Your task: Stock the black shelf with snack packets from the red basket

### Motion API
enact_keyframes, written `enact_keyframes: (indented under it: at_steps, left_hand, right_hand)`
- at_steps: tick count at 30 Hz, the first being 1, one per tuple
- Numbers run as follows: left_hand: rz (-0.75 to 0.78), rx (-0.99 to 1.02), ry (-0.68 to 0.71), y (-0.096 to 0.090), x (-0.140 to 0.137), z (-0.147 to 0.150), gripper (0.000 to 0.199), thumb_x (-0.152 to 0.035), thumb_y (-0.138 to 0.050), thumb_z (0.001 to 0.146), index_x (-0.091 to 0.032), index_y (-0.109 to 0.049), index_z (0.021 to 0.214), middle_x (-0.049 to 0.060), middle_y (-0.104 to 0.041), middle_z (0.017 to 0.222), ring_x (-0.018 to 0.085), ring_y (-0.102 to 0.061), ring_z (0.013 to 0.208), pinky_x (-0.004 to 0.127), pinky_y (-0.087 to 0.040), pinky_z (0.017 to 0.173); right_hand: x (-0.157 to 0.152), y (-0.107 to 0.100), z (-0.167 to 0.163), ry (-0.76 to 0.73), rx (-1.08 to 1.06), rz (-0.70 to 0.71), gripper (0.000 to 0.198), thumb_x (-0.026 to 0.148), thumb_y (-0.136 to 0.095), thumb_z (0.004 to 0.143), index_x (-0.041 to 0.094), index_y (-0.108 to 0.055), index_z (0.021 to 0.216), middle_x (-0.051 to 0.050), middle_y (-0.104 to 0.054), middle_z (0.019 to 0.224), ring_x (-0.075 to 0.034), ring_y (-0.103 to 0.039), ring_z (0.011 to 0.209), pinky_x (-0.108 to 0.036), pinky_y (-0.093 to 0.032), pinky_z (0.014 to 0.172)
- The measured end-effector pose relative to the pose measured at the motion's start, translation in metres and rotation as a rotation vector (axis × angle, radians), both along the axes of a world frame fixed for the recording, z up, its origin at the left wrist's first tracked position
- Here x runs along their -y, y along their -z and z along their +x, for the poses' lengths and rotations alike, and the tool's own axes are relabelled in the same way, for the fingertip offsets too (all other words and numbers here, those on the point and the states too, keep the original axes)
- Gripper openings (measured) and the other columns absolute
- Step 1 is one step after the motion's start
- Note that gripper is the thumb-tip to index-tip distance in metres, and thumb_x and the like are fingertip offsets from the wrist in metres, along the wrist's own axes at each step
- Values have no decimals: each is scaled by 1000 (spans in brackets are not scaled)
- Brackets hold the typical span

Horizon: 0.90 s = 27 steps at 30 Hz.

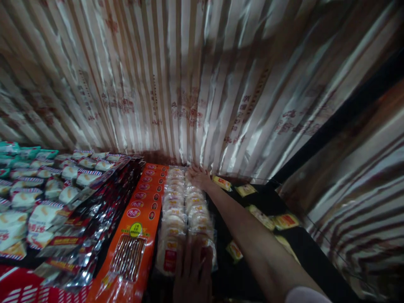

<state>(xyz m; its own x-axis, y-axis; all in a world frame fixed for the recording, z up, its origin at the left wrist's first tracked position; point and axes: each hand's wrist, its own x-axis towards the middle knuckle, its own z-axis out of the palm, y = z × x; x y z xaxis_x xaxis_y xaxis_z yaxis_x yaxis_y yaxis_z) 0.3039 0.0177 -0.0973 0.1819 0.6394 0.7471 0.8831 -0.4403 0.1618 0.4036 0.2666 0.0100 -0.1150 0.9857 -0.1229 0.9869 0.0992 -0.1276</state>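
Note:
Two rows of small clear-wrapped packs of round, pale snacks run side by side on a black surface, a left row (174, 209) and a right row (198, 208). My left hand (193, 269) lies over the near end of both rows, its fingers stretched forward and flat on the packs. Reaching in from the lower right, my right hand (198, 176) touches the far end of the right row, fingers spread near the curtain. The dim light hides the detail of its fingertips. Neither hand grips a pack.
Orange snack packs (135, 225) overlap left of the rows. Beyond them stand dark silver-red foil packs (104, 210), white bags (47, 214) and a red basket (19, 286). Loose yellow packs (285, 221) lie under and beyond my right arm. A striped curtain (195, 84) hangs behind.

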Motion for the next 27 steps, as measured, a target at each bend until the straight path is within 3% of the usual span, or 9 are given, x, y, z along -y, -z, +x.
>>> enact_keyframes:
  at_steps: [4,10,16,21,27]
  left_hand:
    - [-58,53,-35,-1,-1,5,43,-36,-56,78,-27,-57,120,-1,-48,136,28,-27,134,44,-14,113]
    - [-74,66,-44,-14,-5,4,43,-36,-55,79,-26,-56,121,0,-50,134,29,-26,134,45,-14,113]
    - [-73,11,-25,-15,-7,1,44,-34,-56,79,-27,-54,122,1,-50,134,28,-30,132,44,-15,113]
    - [-117,-21,-126,-23,2,-2,45,-37,-57,79,-30,-51,124,7,-50,131,29,-37,127,48,-30,106]
    - [-149,-29,-196,-37,17,-21,31,-35,-51,86,-22,-53,114,8,-54,120,20,-54,103,42,-48,85]
  right_hand:
    - [7,3,-1,-37,28,33,49,46,-16,91,35,-42,131,2,-36,144,-26,-31,130,-53,-19,104]
    - [16,-2,-3,-21,37,91,48,44,-16,91,36,-45,128,3,-44,139,-24,-36,126,-50,-20,103]
    - [16,3,-1,22,7,72,50,45,-14,92,34,-39,134,3,-38,143,-23,-30,131,-49,-22,104]
    - [21,-7,-12,-67,-33,264,52,46,-17,92,26,-41,134,-3,-34,145,-23,-25,134,-48,-14,108]
    - [13,-14,-56,-232,-97,103,59,55,-16,90,25,-35,138,-5,-28,148,-23,-22,136,-44,-19,108]
